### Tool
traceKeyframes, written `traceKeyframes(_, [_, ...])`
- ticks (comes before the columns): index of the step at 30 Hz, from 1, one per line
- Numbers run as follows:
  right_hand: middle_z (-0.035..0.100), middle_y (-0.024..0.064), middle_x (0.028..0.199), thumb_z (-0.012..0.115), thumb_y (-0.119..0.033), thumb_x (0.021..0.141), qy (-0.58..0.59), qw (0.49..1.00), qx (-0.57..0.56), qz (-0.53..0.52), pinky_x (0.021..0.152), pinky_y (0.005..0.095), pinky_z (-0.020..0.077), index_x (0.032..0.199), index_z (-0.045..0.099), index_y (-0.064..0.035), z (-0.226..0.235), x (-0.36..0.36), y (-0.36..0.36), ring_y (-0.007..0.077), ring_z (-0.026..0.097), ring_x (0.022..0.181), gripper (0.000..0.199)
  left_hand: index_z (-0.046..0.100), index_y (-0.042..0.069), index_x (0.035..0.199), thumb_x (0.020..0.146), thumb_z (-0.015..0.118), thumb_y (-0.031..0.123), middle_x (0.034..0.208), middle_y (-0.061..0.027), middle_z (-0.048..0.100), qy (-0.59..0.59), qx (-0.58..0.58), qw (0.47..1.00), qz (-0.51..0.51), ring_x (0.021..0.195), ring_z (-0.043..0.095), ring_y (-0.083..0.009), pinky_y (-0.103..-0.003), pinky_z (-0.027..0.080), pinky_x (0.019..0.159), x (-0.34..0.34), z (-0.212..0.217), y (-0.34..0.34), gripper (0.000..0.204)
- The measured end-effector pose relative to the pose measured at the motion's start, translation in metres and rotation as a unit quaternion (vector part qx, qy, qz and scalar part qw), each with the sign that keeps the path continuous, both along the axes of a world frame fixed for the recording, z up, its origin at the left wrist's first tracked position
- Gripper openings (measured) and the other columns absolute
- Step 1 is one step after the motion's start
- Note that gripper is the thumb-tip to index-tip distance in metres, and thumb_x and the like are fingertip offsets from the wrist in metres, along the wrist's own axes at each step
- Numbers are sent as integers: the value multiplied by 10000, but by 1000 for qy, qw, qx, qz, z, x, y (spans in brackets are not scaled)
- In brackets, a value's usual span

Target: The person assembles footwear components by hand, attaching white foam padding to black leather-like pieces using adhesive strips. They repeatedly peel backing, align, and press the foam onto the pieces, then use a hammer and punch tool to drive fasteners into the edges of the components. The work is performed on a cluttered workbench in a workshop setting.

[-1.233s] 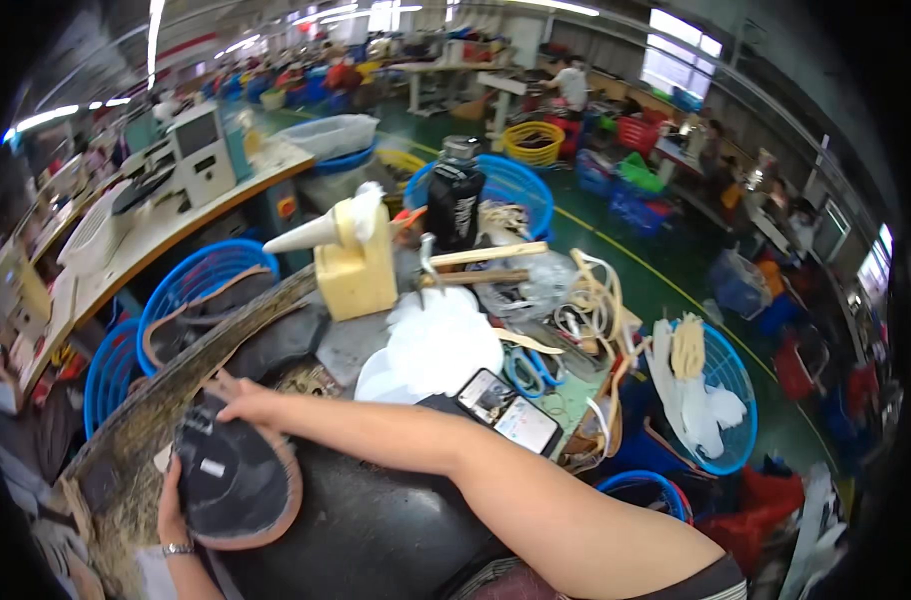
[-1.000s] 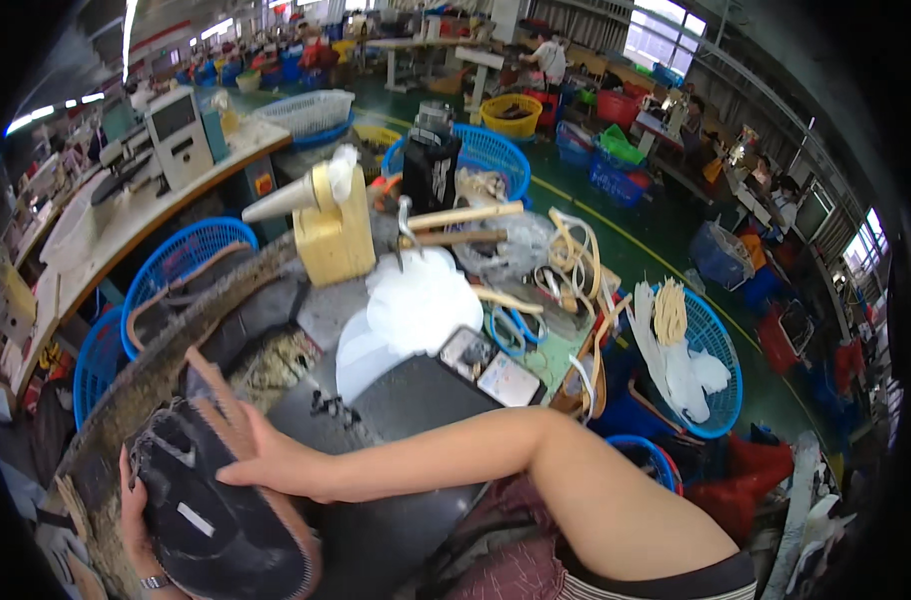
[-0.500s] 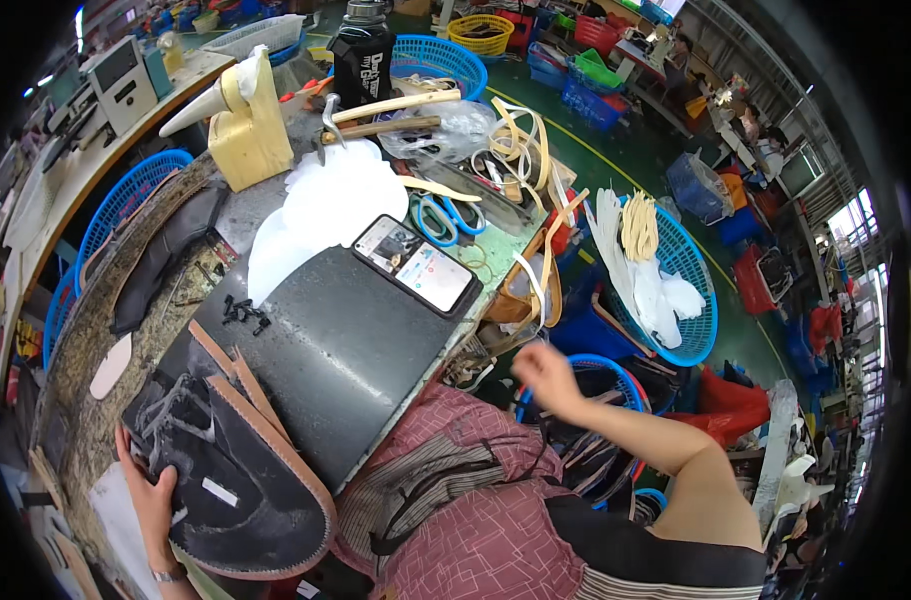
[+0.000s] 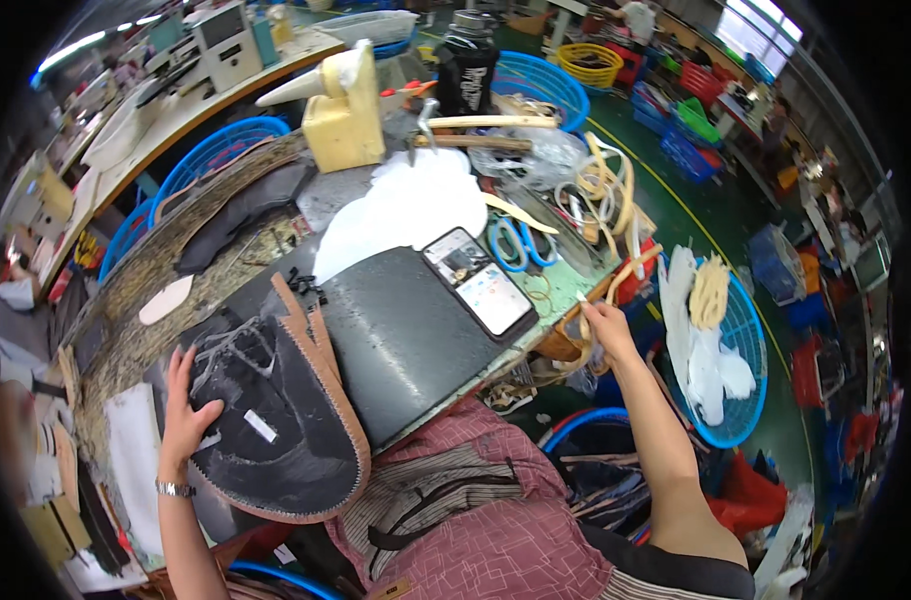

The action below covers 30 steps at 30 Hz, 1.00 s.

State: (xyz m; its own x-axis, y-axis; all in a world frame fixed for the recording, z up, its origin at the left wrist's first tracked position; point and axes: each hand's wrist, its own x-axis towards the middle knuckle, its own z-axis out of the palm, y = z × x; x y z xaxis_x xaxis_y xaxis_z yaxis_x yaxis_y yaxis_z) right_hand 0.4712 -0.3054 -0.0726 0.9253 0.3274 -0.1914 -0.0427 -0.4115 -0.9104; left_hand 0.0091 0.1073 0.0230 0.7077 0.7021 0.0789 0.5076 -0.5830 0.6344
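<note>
My left hand (image 4: 184, 418) lies with fingers spread on a black leather piece (image 4: 286, 465), which has a rounded end and a brown zigzag-cut edge. A small white label sits on this piece, and a silver watch band is on my left wrist. Past the table's right edge, my right hand (image 4: 608, 328) is pinched on a narrow white strip (image 4: 582, 298), whose tip shows above the fingers. Most of the strip is hidden by the hand. Close by, on the table, are a phone (image 4: 484, 285) with a lit screen and blue-handled scissors (image 4: 516, 243).
A black curved board (image 4: 406, 335) covers the table's near part. Behind it are white sheets (image 4: 416, 205), a hammer (image 4: 428, 125), a yellow block (image 4: 341, 130) and a black bottle (image 4: 466, 65). A blue basket (image 4: 746, 390) with white and cream strips stands at right.
My right hand has moved forward to the table's right edge and closed on the white strip. My left hand stays on the leather piece. The whole view has shifted.
</note>
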Motion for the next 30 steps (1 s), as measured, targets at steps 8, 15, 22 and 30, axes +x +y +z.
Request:
traceKeyframes(8, [442,-45,567,610,-176,847,111,987,116,28,394,203,250,715,558,-68,20,6,2,40,349,418,178,512,71,1251,593,737,573,1456,-238,204,16,86,991,-106,1323,241,-402,-479,115,1091,11,2,-50,859])
traceKeyframes(15, [526,22,666,598,-168,827,43,993,-103,46,376,225,346,741,558,-50,31,18,2,96,419,400,152,466,87,1281,548,792,496,1422,-243,267,55,151,980,-119,1275,310,-422,-511,262,1039,33,24,-72,900])
traceKeyframes(22, [524,-10,640,554,-220,872,283,948,123,79,335,185,290,809,513,-93,50,42,16,53,376,397,147,479,64,1262,598,733,545,1415,-232,291,94,169,975,-110,1289,304,-418,-491,245,1058,36,38,-82,859])
traceKeyframes(30, [564,69,570,633,-141,812,95,936,151,304,363,208,380,736,547,-9,165,-46,52,108,500,399,175,564,34,1100,574,783,194,1251,-175,473,65,232,970,-37,1143,430,-384,-481,350,948,37,46,-118,591])
